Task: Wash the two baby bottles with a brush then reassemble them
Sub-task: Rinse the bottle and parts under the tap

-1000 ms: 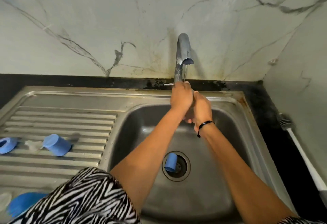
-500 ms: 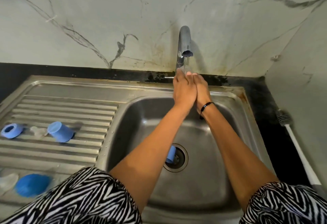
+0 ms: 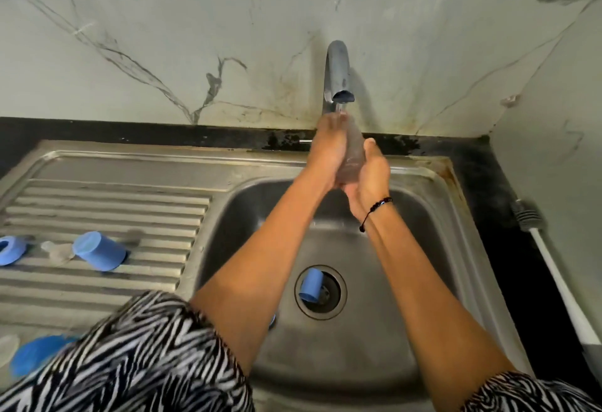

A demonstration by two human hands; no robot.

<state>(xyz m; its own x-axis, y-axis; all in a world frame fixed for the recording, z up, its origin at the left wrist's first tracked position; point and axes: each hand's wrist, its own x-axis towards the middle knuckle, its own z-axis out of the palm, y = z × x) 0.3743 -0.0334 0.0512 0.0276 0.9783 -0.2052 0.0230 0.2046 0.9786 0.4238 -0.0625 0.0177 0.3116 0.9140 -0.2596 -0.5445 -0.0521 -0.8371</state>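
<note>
A steel sink [image 3: 456, 249] sits under a marble wall [image 3: 163, 21], and far back below the tap [image 3: 337, 73] the left hand [image 3: 327, 148] and right hand [image 3: 371, 174] grip a clear bottle [image 3: 353, 151], mostly hidden by curled fingers [image 3: 369, 148].

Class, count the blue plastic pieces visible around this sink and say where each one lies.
4: a ring and a cap on the drainboard, another cap over the drain, a rounded piece at lower left. Sleeves may hide more.
</note>
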